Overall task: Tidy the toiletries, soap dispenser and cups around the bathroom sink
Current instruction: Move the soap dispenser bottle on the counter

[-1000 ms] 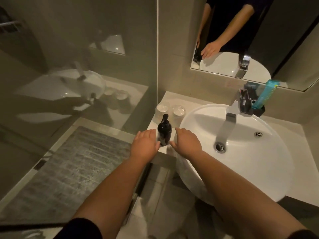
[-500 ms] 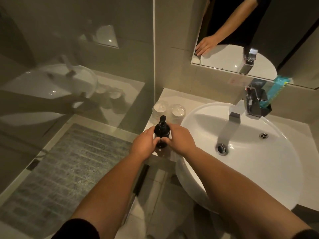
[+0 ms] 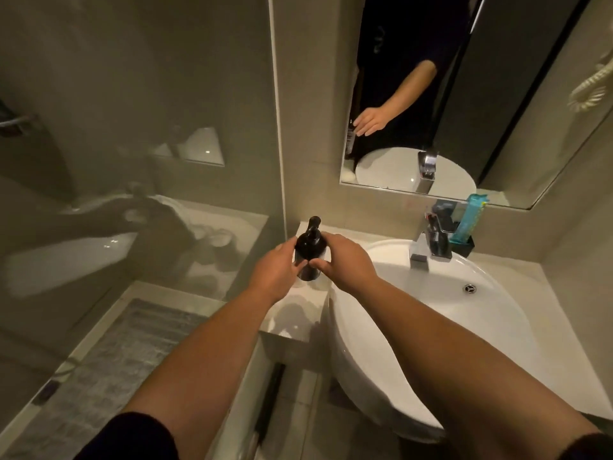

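Head view
Soap dispenser [image 3: 307,254]: glossy black round bottle with a pump top, upright, over the left ledge of the counter [image 3: 292,318], left of the sink; whether lifted or resting cannot be told.
Left hand [image 3: 275,272]: fingers curled against the bottle's left side, clamped on it.
Right hand [image 3: 345,263]: fingers wrapped around the right side, thumb pressed near the base, gripping too.
Sink [image 3: 431,313]: smooth white ceramic, rounded bowl.
Tap [image 3: 428,242]: angular, chromed, at the far rim.
Holder [image 3: 462,242]: black box far right, with a teal ribbed tube [image 3: 471,215] standing in it.
Writing: none legible.
Shower floor [image 3: 109,360]: grey, rough-textured, near left behind glass.
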Motion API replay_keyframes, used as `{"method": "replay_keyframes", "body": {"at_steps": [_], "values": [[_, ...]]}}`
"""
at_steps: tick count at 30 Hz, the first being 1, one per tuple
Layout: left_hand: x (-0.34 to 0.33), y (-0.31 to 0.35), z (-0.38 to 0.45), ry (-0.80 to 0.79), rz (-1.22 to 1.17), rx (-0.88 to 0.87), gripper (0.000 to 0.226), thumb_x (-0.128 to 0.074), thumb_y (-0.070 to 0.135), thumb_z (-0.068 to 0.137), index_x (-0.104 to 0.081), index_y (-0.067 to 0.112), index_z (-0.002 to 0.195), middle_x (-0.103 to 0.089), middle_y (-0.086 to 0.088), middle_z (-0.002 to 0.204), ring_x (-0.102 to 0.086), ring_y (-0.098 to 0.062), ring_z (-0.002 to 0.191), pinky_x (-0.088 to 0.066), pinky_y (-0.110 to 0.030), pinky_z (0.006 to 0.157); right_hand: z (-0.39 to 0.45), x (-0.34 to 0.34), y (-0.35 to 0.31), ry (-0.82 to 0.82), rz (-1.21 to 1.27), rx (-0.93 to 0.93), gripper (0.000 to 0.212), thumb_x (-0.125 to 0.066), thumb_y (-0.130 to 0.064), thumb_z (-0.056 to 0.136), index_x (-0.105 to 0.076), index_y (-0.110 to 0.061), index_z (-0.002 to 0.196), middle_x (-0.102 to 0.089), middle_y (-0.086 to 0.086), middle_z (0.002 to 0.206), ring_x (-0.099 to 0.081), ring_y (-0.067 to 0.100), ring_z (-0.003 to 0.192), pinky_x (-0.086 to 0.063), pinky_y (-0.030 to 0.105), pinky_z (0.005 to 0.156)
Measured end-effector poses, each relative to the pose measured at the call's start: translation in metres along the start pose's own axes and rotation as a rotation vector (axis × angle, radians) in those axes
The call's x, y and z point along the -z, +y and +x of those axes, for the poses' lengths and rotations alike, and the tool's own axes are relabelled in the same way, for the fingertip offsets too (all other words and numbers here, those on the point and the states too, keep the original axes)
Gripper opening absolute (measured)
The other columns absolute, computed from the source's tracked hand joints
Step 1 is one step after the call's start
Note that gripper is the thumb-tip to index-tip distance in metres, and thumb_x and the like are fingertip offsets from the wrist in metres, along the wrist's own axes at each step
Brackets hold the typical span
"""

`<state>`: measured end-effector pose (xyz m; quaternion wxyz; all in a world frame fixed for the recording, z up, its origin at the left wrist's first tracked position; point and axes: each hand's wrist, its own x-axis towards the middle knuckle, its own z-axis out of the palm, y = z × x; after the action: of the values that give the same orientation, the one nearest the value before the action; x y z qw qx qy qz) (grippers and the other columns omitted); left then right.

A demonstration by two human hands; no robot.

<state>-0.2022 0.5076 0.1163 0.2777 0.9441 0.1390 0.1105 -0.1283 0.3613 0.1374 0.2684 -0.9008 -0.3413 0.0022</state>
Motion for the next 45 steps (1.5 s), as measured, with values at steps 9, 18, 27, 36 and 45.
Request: {"method": "replay_keyframes", "body": {"at_steps": [9,18,27,36,45], "values": [[-0.009,0.04,0.087,-0.003,0.052,-0.104,0.038,-0.052,0.034,0.093,-0.046,0.031,0.13,-0.062,-0.006,0.117,-0.059,-0.029,0.098,-0.049,-0.039,0.077,0.054,0.038,0.048,0.114,0.021,-0.053,0.048,-0.07,-0.035,0.081,-0.055,-0.025,0.125,-0.066,0.003,0.116,-0.061,0.026,0.104,-0.048,0.038,0.082],[-0.072,0.038,0.187,-0.085,-0.001,-0.096,0.043,-0.052,0.034,0.093,-0.042,0.033,0.134,-0.059,-0.002,0.126,-0.058,-0.026,0.107,-0.046,-0.036,0.079,0.13,0.023,0.131,0.069,0.051,-0.151,0.046,-0.07,-0.036,0.079,-0.055,-0.025,0.121,-0.065,0.004,0.114,-0.061,0.026,0.103,-0.048,0.037,0.084],[-0.134,0.004,0.246,-0.259,0.012,-0.119,0.045,-0.052,0.033,0.094,-0.041,0.029,0.137,-0.058,-0.006,0.128,-0.058,-0.03,0.107,-0.048,-0.039,0.083,0.163,-0.03,0.185,0.041,0.075,-0.302,0.046,-0.071,-0.034,0.081,-0.056,-0.02,0.122,-0.065,0.008,0.114,-0.06,0.028,0.104,-0.047,0.036,0.084],[-0.175,-0.03,0.277,-0.32,-0.006,-0.145,0.044,-0.052,0.034,0.094,-0.043,0.026,0.136,-0.058,-0.004,0.129,-0.056,-0.028,0.11,-0.043,-0.034,0.079,0.183,-0.065,0.208,0.016,0.058,-0.41,0.042,-0.07,-0.033,0.082,-0.058,-0.018,0.119,-0.064,0.009,0.112,-0.06,0.029,0.102,-0.05,0.038,0.082],[-0.179,-0.032,0.279,-0.318,-0.028,-0.133,0.047,-0.05,0.034,0.095,-0.039,0.023,0.14,-0.056,-0.005,0.132,-0.056,-0.028,0.11,-0.044,-0.035,0.08,0.185,-0.068,0.21,0.051,0.076,-0.44,0.048,-0.072,-0.033,0.08,-0.056,-0.018,0.123,-0.064,0.008,0.113,-0.061,0.027,0.101,-0.044,0.031,0.077]]}}
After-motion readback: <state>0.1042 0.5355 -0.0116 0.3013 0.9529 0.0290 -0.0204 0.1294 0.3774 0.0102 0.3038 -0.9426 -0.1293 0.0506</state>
